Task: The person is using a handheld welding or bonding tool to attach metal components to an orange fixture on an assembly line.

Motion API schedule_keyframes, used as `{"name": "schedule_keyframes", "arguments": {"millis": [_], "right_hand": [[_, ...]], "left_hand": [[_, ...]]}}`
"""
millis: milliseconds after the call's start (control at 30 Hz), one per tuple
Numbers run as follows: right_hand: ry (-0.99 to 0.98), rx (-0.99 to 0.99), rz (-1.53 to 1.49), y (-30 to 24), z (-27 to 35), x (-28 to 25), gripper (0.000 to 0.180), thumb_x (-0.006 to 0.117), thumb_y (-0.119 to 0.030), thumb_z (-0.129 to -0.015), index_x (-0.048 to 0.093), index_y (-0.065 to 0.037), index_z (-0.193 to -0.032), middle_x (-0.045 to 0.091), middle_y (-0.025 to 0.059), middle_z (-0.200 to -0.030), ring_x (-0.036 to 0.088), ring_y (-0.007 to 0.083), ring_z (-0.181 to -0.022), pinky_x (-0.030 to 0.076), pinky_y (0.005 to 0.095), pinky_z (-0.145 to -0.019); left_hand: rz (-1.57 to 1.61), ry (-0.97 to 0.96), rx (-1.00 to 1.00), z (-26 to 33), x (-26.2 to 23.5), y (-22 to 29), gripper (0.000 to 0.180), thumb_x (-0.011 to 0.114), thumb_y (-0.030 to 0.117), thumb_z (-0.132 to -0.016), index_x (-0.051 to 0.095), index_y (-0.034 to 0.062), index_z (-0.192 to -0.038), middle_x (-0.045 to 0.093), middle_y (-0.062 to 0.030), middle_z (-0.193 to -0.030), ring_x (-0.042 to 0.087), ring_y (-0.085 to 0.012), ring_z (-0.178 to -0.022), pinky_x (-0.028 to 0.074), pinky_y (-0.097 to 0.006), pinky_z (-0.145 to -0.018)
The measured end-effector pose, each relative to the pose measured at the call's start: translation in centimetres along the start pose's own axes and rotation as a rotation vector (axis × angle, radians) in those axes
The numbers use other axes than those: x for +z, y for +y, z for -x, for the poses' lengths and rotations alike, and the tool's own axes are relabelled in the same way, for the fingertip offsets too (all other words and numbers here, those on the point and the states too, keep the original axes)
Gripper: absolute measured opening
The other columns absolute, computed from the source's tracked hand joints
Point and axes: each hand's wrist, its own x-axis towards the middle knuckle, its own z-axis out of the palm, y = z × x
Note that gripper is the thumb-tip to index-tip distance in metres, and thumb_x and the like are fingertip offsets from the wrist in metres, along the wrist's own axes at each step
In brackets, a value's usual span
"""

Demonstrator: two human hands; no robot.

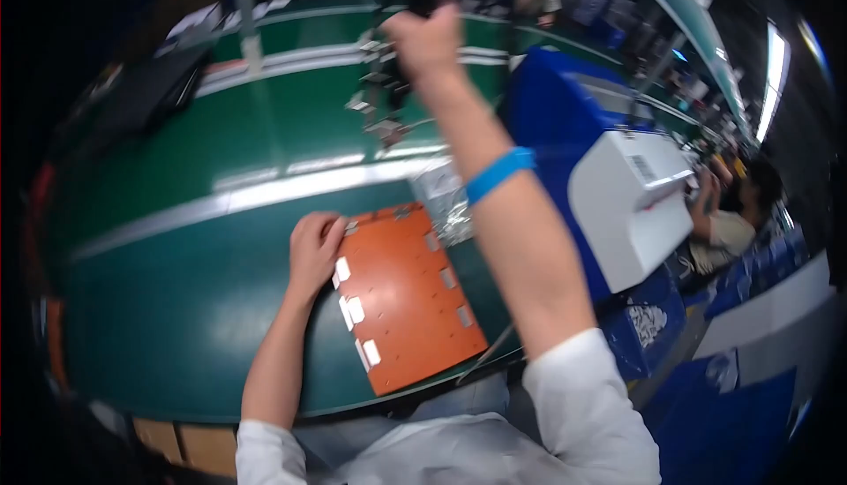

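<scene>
An orange rectangular panel point(401, 300) lies flat on the green bench, with white tabs along its left edge and grey clips along its right edge and top. Curled at the panel's upper left corner, my left hand point(316, 242) grips its edge. My right hand point(430, 44) is stretched far forward over the green conveyor, a blue band on its wrist. Beside it are small silvery metal pieces point(379, 88) against something dark. Motion smears that hand, and its fingertips are hidden against the dark shape.
A clear bag of shiny parts point(448, 203) lies behind the panel. Right of my arm stand a blue bin point(551, 101) and a white machine housing point(631, 207). A dark flat object point(146, 101) rests at far left. Another person point(732, 220) sits at the right.
</scene>
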Motion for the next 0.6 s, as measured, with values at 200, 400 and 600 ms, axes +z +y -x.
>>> {"name": "schedule_keyframes", "arguments": {"millis": [200, 400, 600], "right_hand": [[-0.111, 0.157, 0.01, -8.4, 6.4, -5.4, 0.014, 0.065, -0.007, -0.076, 0.058, -0.001, -0.087, 0.053, 0.002, -0.064, 0.049, 0.0101, -0.049, 0.038, 0.0231, -0.046], [-0.067, 0.21, -0.026, -14.0, 15.1, -9.6, 0.031, 0.056, -0.006, -0.084, 0.052, 0.005, -0.113, 0.043, 0.0004, -0.059, 0.044, 0.0079, -0.047, 0.035, 0.019, -0.043], [-0.017, 0.215, -0.014, -14.1, 18.2, -12.1, 0.041, 0.053, -0.006, -0.082, 0.043, 0.009, -0.12, 0.05, 0.0075, -0.062, 0.041, 0.0078, -0.043, 0.036, 0.02, -0.041]], "left_hand": [[-0.052, 0.05, -0.083, 2.2, -2.0, -1.1, 0.028, 0.059, 0.029, -0.083, 0.063, 0.0012, -0.086, 0.062, -0.0113, -0.082, 0.056, -0.0289, -0.083, 0.042, -0.038, -0.08], [-0.081, 0.064, -0.056, 2.7, -2.3, -1.7, 0.035, 0.049, 0.034, -0.089, 0.062, 0.0023, -0.093, 0.064, -0.0132, -0.091, 0.056, -0.0296, -0.093, 0.04, -0.039, -0.088], [-0.081, 0.031, -0.137, 2.7, -2.4, -1.6, 0.039, 0.047, 0.037, -0.09, 0.063, 0.0018, -0.096, 0.064, -0.0126, -0.093, 0.055, -0.028, -0.097, 0.04, -0.037, -0.087]]}}
